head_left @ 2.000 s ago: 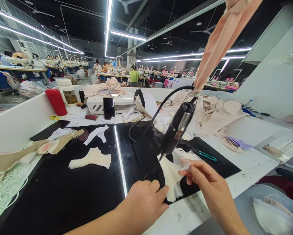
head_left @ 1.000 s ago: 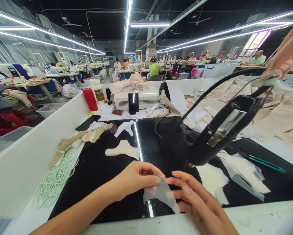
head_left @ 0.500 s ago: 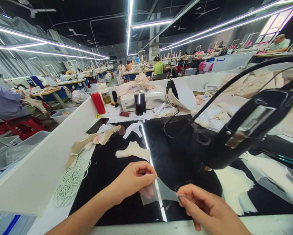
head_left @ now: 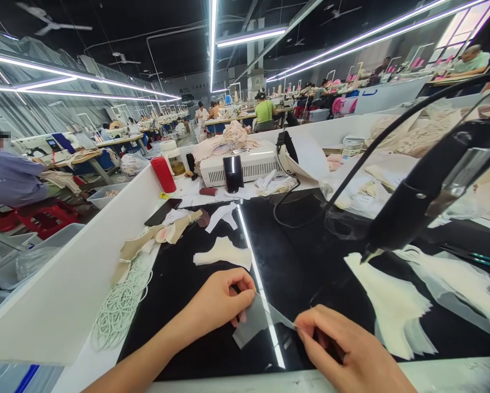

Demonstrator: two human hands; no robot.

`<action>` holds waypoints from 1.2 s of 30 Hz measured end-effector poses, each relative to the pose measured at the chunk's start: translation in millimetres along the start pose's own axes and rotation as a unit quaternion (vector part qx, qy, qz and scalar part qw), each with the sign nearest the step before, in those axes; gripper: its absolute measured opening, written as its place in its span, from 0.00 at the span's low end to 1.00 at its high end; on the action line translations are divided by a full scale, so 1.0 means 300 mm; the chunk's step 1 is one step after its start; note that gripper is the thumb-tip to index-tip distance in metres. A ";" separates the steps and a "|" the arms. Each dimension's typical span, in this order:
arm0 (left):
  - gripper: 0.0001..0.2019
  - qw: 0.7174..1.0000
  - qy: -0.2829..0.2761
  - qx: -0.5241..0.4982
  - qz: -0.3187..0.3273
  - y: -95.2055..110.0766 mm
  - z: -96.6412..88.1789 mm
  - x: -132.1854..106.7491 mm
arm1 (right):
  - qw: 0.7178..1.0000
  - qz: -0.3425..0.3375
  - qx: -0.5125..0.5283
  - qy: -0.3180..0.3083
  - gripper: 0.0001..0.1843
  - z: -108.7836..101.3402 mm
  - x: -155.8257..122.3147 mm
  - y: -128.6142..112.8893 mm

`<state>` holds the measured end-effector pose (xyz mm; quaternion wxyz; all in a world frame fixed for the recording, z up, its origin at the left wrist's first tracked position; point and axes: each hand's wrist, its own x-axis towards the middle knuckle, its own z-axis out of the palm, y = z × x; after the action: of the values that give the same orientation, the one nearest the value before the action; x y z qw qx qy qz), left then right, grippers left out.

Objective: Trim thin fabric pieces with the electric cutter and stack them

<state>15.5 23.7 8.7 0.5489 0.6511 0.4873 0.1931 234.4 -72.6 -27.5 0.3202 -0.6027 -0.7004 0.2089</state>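
Note:
Between my two hands stretches a thin, see-through piece of pale fabric (head_left: 255,322), just above the glossy black tabletop (head_left: 306,256). Its upper left corner is pinched by the thumb and fingers of my left hand (head_left: 228,295). My right hand (head_left: 338,341) grips the narrow right end at the fingertips. Beyond my left hand lies a small stack of cream cut pieces (head_left: 222,252). To the right of my right hand, a fanned stack of cream and sheer pieces (head_left: 392,305) rests on the black surface.
A black tool with a pointed tip (head_left: 417,191) hangs over the right stack, its cable arching behind. More pale pieces (head_left: 453,278) lie far right. Green cord (head_left: 119,314) is heaped at left, near a phone (head_left: 163,212). A white box (head_left: 261,164) stands at the back.
The black tool has swung up and to the right, showing more of the right stack. My hands have barely moved; the sheer fabric between them has tilted slightly.

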 end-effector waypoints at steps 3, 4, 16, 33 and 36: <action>0.08 0.998 0.027 0.048 0.015 -0.009 0.001 -0.003 | 0.996 -0.070 -0.062 0.016 0.14 -0.007 0.005 0.046; 0.09 0.997 0.042 0.067 0.022 -0.010 0.000 -0.005 | 0.991 -0.097 -0.082 0.031 0.12 -0.011 0.007 0.061; 0.12 0.888 0.088 0.336 0.301 -0.077 0.011 -0.025 | 0.979 -0.119 -0.158 0.048 0.12 -0.052 -0.013 0.060; 0.15 0.874 0.103 0.350 0.319 -0.249 -0.036 0.010 | 0.928 0.092 -0.283 0.224 0.16 -0.407 -0.056 0.401; 0.15 0.874 0.107 0.348 0.322 -0.234 -0.030 0.001 | 0.930 0.078 -0.281 0.226 0.17 -0.393 -0.039 0.410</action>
<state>-21.2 23.2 -52.0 0.1390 0.8964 0.3417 0.2458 405.2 -71.9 -29.8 0.2708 -0.7519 -0.5903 -0.1137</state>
